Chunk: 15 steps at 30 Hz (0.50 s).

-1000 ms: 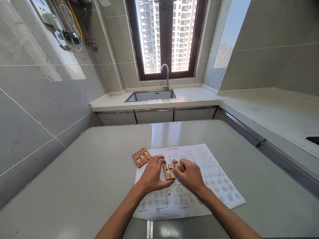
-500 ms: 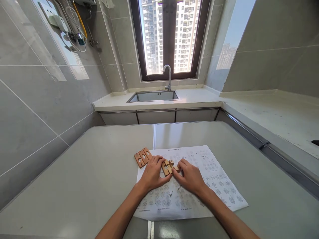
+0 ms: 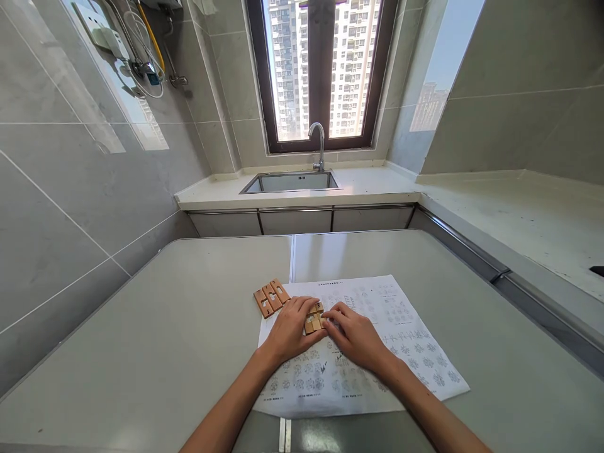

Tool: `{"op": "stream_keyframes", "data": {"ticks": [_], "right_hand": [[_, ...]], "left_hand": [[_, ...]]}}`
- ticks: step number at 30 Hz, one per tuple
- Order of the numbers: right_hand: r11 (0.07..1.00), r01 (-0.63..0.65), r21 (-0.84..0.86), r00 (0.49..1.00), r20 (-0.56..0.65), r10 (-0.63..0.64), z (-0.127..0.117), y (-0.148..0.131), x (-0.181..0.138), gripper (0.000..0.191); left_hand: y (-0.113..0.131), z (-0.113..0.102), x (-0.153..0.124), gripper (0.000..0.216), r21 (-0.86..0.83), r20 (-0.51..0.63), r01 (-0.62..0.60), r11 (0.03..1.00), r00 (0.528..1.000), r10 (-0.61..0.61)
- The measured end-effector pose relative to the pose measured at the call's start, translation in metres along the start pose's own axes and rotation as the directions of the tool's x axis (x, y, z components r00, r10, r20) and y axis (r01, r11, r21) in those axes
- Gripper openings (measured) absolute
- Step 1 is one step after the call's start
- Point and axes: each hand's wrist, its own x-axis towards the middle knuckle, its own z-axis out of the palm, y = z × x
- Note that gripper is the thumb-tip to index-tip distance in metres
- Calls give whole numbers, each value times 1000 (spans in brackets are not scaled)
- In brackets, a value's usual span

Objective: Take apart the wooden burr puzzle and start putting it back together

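Note:
Light-coloured wooden puzzle blocks (image 3: 313, 319) lie together in a small cluster on the printed sheet (image 3: 358, 384). My left hand (image 3: 291, 327) is curved round their left side, fingers at the far edge and thumb at the near edge. From the right, my right hand (image 3: 355, 332) grips the cluster with thumb and fingertips drawn close together. The fingers hide some of the blocks and the gaps between them. Beyond my left hand, several darker brown wooden blocks with cut-outs (image 3: 271, 297) sit side by side at the sheet's upper left corner.
The sheet lies on a pale, glossy table (image 3: 141, 352) with a seam down its middle. Behind it are a counter (image 3: 372, 182), a sink (image 3: 292, 182) and a tap (image 3: 321, 148) under a window. Another counter (image 3: 542, 214) runs along the right.
The right hand has moved slightly left, bringing the loose right-hand blocks in against the cluster. The cluster now looks more compact. The left hand and the brown blocks have barely moved.

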Motion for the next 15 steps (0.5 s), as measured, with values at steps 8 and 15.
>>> {"op": "stream_keyframes", "data": {"ticks": [8,15], "right_hand": [[993,-47,112,998,-29,50,-1,1,0,26],[994,-53,99,999,-5,54,-1,1,0,23]], "left_hand": [[-5,2,-1,36,17,-49,31,999,998,-30],[-17,5,0,45,17,-119,103,995,988,-100]]}}
